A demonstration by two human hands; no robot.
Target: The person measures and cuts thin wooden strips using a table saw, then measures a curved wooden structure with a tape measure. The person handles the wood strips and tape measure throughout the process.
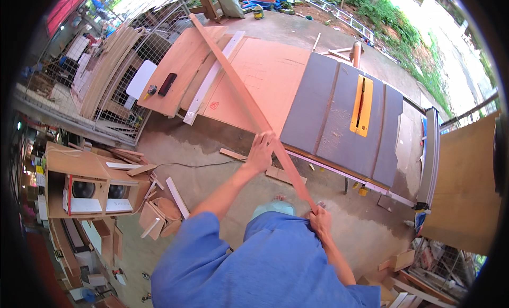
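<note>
A long, narrow wooden strip (236, 77) runs slantwise from near my body out over the worktop to the far left. My left hand (262, 146) is closed over it partway along, close to the worktop's near edge. Around the strip's near end, my right hand (320, 221) is closed in front of my right side. Beneath the strip lies a reddish plywood sheet (270, 69) with pencil marks. To its right is a grey table saw top (313, 106), dusted with sawdust, with a yellow insert plate (362, 106) around the blade slot.
A pale straight bar (214, 77) crosses the worktop at left, near a dark block (168, 84). Wood offcuts (286, 175) and a black cable (196, 164) lie on the floor. A wooden cabinet (95, 181) stands at left; a large brown panel (461, 186) is at right.
</note>
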